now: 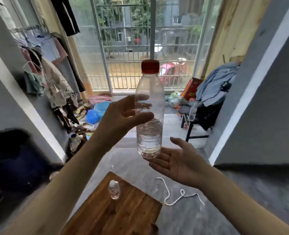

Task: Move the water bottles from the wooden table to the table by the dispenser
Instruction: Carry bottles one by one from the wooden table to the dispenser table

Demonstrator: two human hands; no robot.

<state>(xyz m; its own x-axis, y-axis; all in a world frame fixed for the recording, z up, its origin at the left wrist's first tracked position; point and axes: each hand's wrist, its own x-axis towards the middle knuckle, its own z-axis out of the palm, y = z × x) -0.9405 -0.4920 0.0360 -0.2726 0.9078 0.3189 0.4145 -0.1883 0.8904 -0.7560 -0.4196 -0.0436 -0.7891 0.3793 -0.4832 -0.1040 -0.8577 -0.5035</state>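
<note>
Standing upright in the air in the middle of the view is a clear bottle with a red cap and a little water at the bottom. At its 9 o'clock the left hand is loosely spread, with the thumb across the front and the fingers seen through the plastic behind; I cannot tell if they really squeeze it. At 5 o'clock from the bottle, the right hand lies flat with its palm up and fingers straight, holding nothing, fingertips just under the bottle's base. Down at 6 o'clock sits the wooden table, and a small bottle with a white cap stands on it. A white rope lies on the grey floor at the table's 2 o'clock. Another bottle stands on a black chair far off at 3 o'clock
</note>
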